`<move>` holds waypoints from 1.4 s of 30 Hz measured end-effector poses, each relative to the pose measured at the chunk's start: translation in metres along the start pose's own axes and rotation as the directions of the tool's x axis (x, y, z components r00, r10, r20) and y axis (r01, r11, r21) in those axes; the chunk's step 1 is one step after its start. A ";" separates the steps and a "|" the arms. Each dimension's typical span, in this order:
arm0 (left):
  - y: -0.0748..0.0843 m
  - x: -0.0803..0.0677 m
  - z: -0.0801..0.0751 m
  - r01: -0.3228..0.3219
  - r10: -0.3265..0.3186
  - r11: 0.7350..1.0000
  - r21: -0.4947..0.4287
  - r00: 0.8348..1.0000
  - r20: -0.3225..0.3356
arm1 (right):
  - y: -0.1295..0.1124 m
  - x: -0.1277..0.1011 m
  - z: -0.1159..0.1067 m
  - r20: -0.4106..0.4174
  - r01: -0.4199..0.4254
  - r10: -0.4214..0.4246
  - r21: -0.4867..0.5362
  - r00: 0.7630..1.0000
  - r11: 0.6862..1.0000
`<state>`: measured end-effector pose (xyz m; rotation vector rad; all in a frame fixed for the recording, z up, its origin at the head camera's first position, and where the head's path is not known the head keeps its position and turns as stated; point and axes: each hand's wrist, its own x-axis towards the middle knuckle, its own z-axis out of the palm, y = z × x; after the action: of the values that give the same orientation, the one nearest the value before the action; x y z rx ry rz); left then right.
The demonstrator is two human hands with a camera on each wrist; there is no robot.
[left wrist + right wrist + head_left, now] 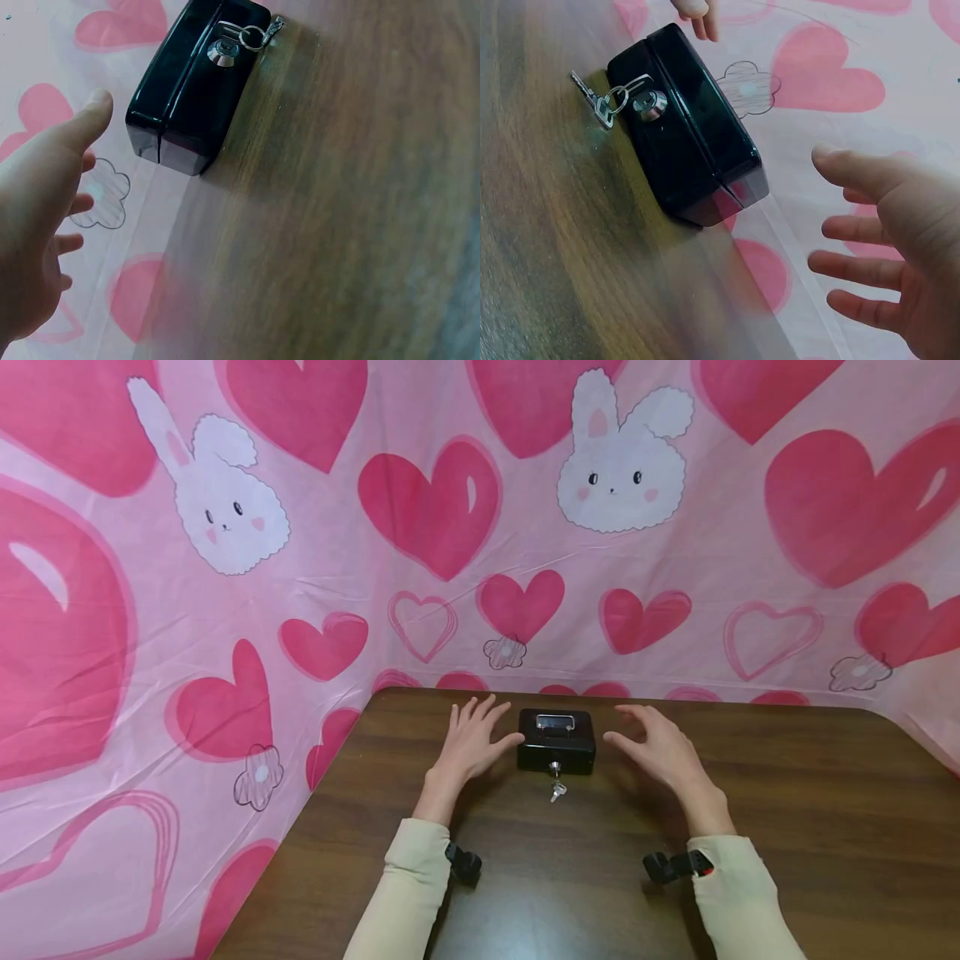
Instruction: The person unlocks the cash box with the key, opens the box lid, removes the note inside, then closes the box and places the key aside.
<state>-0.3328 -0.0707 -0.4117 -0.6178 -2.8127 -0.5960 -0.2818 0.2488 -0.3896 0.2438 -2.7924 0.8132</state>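
Note:
A small black cash box (556,745) with a folding metal handle (555,722) on its lid stands on the wooden table, lid down. From the silver lock (223,52) on its front hangs a ring of keys (602,109), one key in the lock. My left hand (471,745) hovers at the box's left side, fingers spread, thumb pointing toward it. On the other side my right hand (660,747) is held with fingers extended toward the box, a small gap between. Neither hand holds anything.
The brown wooden table (562,893) reaches back to a pink cloth (330,568) printed with hearts and rabbits, which hangs behind and at the left. A black wrist camera (465,865) is strapped at the left sleeve, another camera (663,867) at the right.

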 end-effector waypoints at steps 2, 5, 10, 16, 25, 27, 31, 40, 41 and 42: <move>0.001 0.000 0.000 -0.006 0.006 1.000 -0.003 1.000 0.005 | -0.002 0.000 -0.001 -0.014 0.009 -0.009 0.012 1.000 1.000; 0.001 0.000 0.000 -0.013 0.013 1.000 -0.004 1.000 0.002 | -0.004 0.000 -0.001 -0.017 0.019 -0.018 0.039 1.000 0.999; 0.003 0.001 0.000 -0.016 0.016 1.000 -0.013 1.000 0.001 | -0.008 0.000 0.000 -0.012 0.040 -0.039 0.066 0.999 0.997; 0.004 0.002 -0.001 -0.039 0.039 0.999 -0.034 0.999 0.000 | -0.011 0.001 0.003 -0.011 0.078 -0.077 0.075 0.997 0.994; 0.007 0.002 -0.001 -0.052 0.053 0.997 -0.063 0.999 0.009 | -0.015 0.000 0.009 0.001 0.146 -0.147 0.109 0.989 0.983; 0.007 0.002 -0.001 -0.060 0.061 0.996 -0.065 0.998 0.013 | -0.017 0.000 0.010 0.014 0.164 -0.167 0.129 0.986 0.978; 0.009 0.003 0.000 -0.076 0.078 0.995 -0.072 0.997 0.025 | -0.020 -0.002 0.012 0.058 0.171 -0.183 0.167 0.981 0.971; 0.012 0.001 0.002 -0.095 0.101 0.990 -0.101 0.993 0.057 | -0.025 -0.002 0.022 0.140 0.202 -0.234 0.209 0.962 0.957; 0.012 0.001 0.002 -0.097 0.103 0.990 -0.099 0.993 0.062 | -0.025 -0.001 0.023 0.144 0.212 -0.244 0.207 0.959 0.955; 0.012 0.001 0.002 -0.102 0.108 0.990 -0.096 0.992 0.065 | -0.026 -0.001 0.024 0.149 0.220 -0.252 0.206 0.956 0.954</move>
<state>-0.3289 -0.0596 -0.4091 -0.8144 -2.8084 -0.6998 -0.2788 0.2146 -0.3964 0.7000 -2.7670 1.0378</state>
